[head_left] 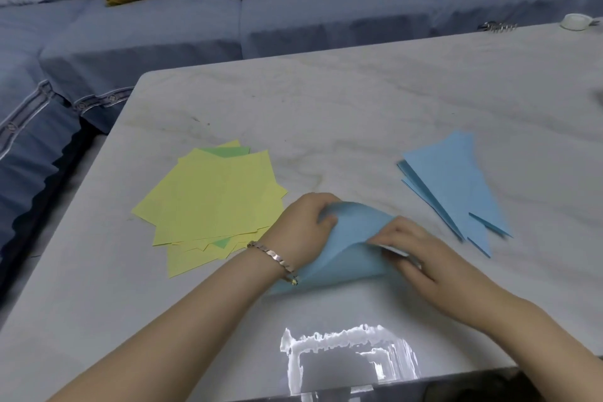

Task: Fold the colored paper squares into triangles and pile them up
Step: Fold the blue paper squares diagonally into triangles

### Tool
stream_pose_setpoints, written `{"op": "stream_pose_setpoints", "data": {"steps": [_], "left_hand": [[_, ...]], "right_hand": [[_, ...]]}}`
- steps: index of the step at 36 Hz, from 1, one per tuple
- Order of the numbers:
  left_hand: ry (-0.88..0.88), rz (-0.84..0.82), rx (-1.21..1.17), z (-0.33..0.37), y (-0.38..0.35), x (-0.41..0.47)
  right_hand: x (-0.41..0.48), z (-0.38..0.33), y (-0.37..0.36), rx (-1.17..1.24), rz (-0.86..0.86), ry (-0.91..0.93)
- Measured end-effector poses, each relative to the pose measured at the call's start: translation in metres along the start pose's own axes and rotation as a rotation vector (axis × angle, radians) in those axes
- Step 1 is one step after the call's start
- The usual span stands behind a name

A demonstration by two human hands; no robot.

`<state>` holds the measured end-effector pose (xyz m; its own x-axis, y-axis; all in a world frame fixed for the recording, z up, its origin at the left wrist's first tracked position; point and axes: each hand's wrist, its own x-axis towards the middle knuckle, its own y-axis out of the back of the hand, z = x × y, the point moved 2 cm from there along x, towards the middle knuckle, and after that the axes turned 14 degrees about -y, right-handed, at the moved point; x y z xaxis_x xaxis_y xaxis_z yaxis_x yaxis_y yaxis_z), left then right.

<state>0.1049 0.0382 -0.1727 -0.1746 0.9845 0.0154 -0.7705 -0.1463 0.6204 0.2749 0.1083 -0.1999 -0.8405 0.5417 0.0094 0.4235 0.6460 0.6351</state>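
— Inspecting the fold: found the blue sheet [349,238] on the marble table [326,108], between both hands, arched over itself, crease not yet flattened.
— Noted the grips?
— Recorded left hand [306,222] curled round the raised far-left edge, right hand [421,258] pinching the flap at the right.
— And the destination?
— Located pile of blue triangles [456,186] to the right and farther out, nearer the right hand, well apart from the unfolded yellow and green squares [212,199] at left. Judged right-hand transfer likeliest.
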Motion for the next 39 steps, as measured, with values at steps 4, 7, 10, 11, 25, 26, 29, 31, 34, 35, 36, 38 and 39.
{"op": "stream_pose_setpoints", "data": {"steps": [4, 7, 10, 11, 25, 26, 29, 31, 34, 35, 36, 38, 39], "left_hand": [[-0.007, 0.118, -0.174, 0.008, 0.004, -0.005], [0.011, 0.176, -0.261, 0.014, 0.006, -0.007], [-0.018, 0.210, -0.280, 0.021, 0.007, -0.009], [-0.026, 0.208, -0.278, 0.022, 0.008, -0.010], [-0.031, 0.371, -0.214, 0.025, 0.002, -0.025], [-0.027, 0.390, -0.225, 0.025, 0.002, -0.026], [-0.033, 0.433, -0.246, 0.026, 0.003, -0.028], [-0.043, 0.453, -0.246, 0.027, 0.004, -0.029], [-0.045, 0.479, -0.263, 0.027, 0.003, -0.031], [-0.047, 0.486, -0.266, 0.027, 0.003, -0.031], [-0.049, 0.491, -0.267, 0.027, 0.003, -0.031], [-0.055, 0.495, -0.266, 0.026, 0.003, -0.032], [-0.054, 0.496, -0.267, 0.025, 0.002, -0.032]], "right_hand": [[0.008, -0.014, 0.012, 0.019, 0.198, -0.030], [0.012, -0.022, 0.014, 0.107, 0.334, -0.048], [0.015, -0.023, 0.011, 0.121, 0.393, -0.105], [0.015, -0.023, 0.010, 0.123, 0.382, -0.139], [0.016, -0.030, 0.002, 0.539, 0.376, -0.381], [0.015, -0.031, 0.003, 0.573, 0.370, -0.386], [0.014, -0.035, 0.005, 0.617, 0.380, -0.371], [0.013, -0.037, 0.006, 0.599, 0.399, -0.358], [0.012, -0.041, 0.008, 0.569, 0.403, -0.356], [0.012, -0.042, 0.009, 0.553, 0.404, -0.354], [0.011, -0.043, 0.009, 0.538, 0.408, -0.353], [0.011, -0.044, 0.009, 0.526, 0.415, -0.355], [0.011, -0.045, 0.009, 0.526, 0.415, -0.355]]}}
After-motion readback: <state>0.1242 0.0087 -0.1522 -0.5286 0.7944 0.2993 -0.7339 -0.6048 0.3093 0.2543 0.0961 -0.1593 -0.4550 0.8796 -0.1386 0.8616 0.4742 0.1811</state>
